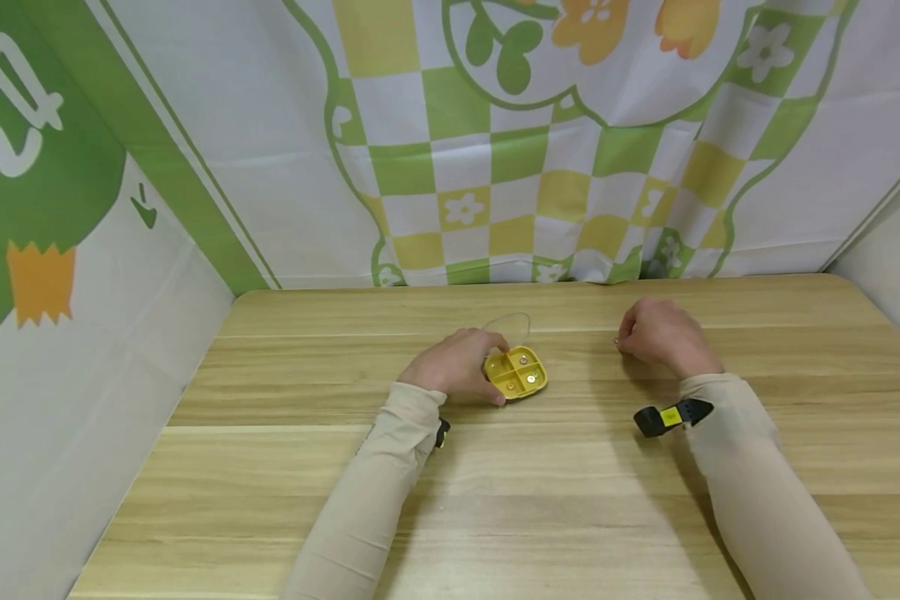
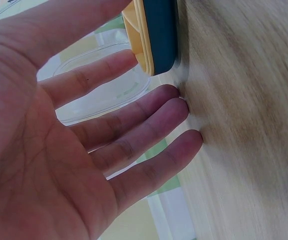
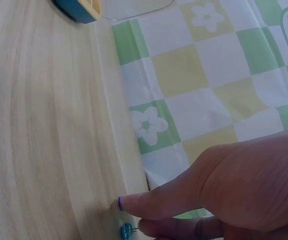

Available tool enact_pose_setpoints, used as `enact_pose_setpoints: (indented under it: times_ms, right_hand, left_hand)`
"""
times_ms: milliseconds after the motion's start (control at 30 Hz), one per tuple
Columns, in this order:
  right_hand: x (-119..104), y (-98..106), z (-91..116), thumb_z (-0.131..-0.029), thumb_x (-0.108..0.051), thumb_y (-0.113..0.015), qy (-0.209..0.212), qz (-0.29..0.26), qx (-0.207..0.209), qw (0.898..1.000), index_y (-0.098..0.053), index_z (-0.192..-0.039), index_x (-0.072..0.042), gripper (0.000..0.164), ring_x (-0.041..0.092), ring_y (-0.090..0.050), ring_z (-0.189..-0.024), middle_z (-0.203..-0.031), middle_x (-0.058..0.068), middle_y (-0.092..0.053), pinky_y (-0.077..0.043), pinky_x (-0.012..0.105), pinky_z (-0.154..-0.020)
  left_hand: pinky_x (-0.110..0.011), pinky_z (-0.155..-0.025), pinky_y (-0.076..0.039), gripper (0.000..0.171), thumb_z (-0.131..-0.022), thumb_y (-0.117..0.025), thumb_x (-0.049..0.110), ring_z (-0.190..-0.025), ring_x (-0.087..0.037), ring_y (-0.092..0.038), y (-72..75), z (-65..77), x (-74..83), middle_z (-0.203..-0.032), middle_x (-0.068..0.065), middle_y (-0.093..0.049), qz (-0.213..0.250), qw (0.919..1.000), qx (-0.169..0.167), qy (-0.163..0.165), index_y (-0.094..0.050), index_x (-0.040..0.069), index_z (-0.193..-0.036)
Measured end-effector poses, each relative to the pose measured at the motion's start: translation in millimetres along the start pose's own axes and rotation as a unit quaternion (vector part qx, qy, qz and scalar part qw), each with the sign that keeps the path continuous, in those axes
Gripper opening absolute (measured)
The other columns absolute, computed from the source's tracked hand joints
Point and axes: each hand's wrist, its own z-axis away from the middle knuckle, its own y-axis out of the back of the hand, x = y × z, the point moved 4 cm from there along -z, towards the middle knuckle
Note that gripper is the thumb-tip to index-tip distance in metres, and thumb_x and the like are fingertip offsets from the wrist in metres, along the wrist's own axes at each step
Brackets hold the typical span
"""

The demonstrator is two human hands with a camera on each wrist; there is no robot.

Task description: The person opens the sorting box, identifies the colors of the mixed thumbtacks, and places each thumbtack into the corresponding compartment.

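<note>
A small yellow compartment box lies on the table with its clear lid raised behind it. Several tiny studs are inside, and in the left wrist view the outside of the box shows dark teal. My left hand holds the box at its left side, thumb at the front and index finger at the back rim; the other fingertips rest on the table. Well to the right, my right hand pinches at a teal stud earring with a thin metal post. A purple bit shows at the thumb tip.
The wood table runs back to a green, yellow and white checked curtain. Patterned cloth hangs along the left side. A black strap with a yellow tag sits on the right wrist.
</note>
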Motion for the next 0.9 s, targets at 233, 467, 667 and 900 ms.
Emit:
enact_pose_setpoints:
  times_ms: [233,467,667,900]
  right_hand:
    - [-7,2,0,-0.076,-0.021,-0.065,0.014,-0.029,-0.004,0.999,-0.067,-0.081,-0.014,0.009,0.022,-0.051,-0.076,-0.082,0.002,-0.06,-0.041,0.036,-0.063]
    - [-14,6,0,-0.077,-0.017,-0.063,0.035,-0.041,0.005,0.999,-0.068,-0.085,-0.013,0.011,0.022,-0.052,-0.077,-0.085,0.002,-0.062,-0.042,0.037,-0.065]
    - [-21,10,3,-0.075,-0.012,-0.059,0.056,-0.038,0.023,0.997,-0.069,-0.083,-0.014,0.013,0.021,-0.051,-0.074,-0.078,-0.001,-0.062,-0.04,0.037,-0.064]
    - [-27,13,4,-0.078,-0.014,-0.058,0.074,-0.038,0.036,0.996,-0.068,-0.082,-0.016,0.011,0.019,-0.052,-0.072,-0.077,-0.003,-0.063,-0.041,0.038,-0.065]
  left_hand:
    - [-0.033,-0.096,-0.036,0.069,-0.065,-0.08,0.036,-0.119,-0.019,-0.043,0.0,1.2,0.2,-0.126,-0.002,-0.053,0.0,1.0,0.0,0.001,-0.053,0.016,-0.126]
    - [-0.034,-0.096,-0.035,0.069,-0.065,-0.08,0.036,-0.12,-0.02,-0.043,0.1,0.9,0.2,-0.127,-0.002,-0.053,0.0,1.0,0.0,0.0,-0.053,0.016,-0.126]
    - [-0.033,-0.097,-0.035,0.069,-0.065,-0.08,0.036,-0.12,-0.02,-0.043,0.0,0.1,0.2,-0.126,-0.002,-0.053,-0.001,1.0,0.0,-0.003,-0.054,0.016,-0.125]
    - [-0.033,-0.097,-0.035,0.069,-0.065,-0.08,0.036,-0.12,-0.02,-0.044,-0.4,-0.1,0.2,-0.126,-0.002,-0.054,-0.002,1.0,0.001,-0.005,-0.053,0.015,-0.126]
